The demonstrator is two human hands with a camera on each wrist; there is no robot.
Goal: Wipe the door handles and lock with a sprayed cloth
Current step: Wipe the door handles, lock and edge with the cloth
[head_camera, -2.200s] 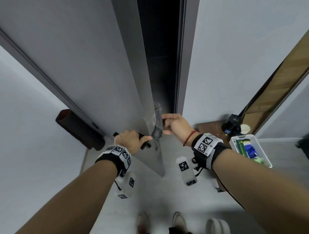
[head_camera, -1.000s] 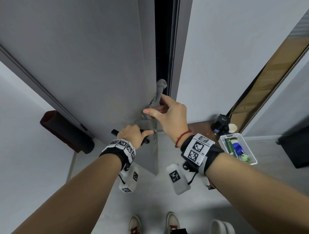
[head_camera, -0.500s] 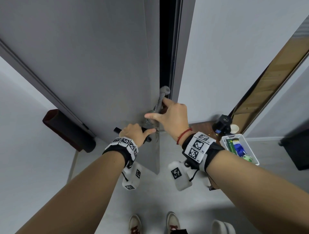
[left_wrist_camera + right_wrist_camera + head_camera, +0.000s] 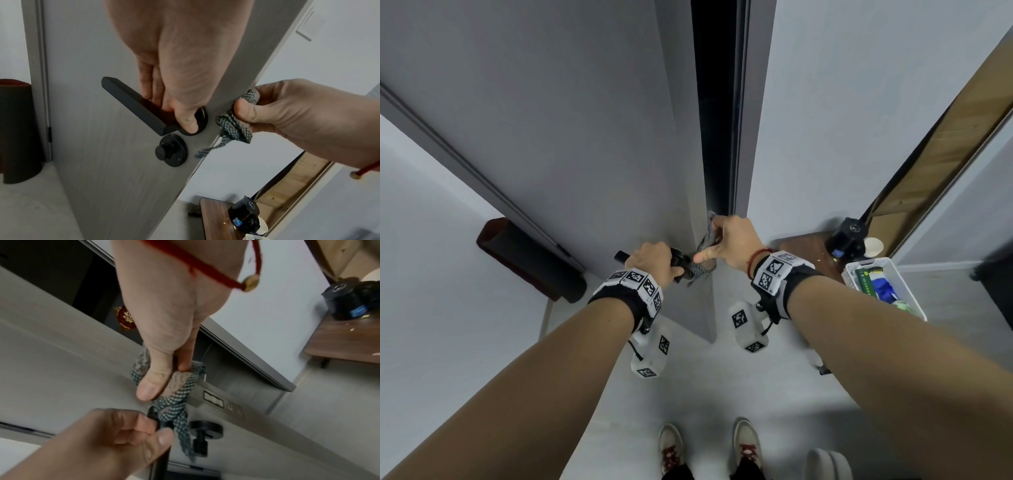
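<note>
My left hand (image 4: 657, 262) (image 4: 174, 91) grips the black lever handle (image 4: 131, 104) (image 4: 621, 256) of the grey door (image 4: 571, 137), near its round rose. Just below sits the black thumb-turn lock (image 4: 170, 150) (image 4: 202, 436). My right hand (image 4: 732, 241) (image 4: 164, 366) pinches a checked grey-green cloth (image 4: 234, 126) (image 4: 176, 402) (image 4: 702, 263) against the door's edge, level with the handle. The metal latch plate (image 4: 218, 402) shows on the edge beside the cloth. A loose end of cloth hangs down past the lock.
The door stands ajar with a dark gap (image 4: 714, 102) beside the frame (image 4: 743, 102). A dark roll (image 4: 530, 263) leans at the left wall. To the right stand a small wooden table (image 4: 808, 250) with a black jar (image 4: 847, 238) and a white basket (image 4: 883, 291).
My right hand has slid the cloth down the door's edge, from above the handle to level with it. My left hand has kept its grip on the lever.
</note>
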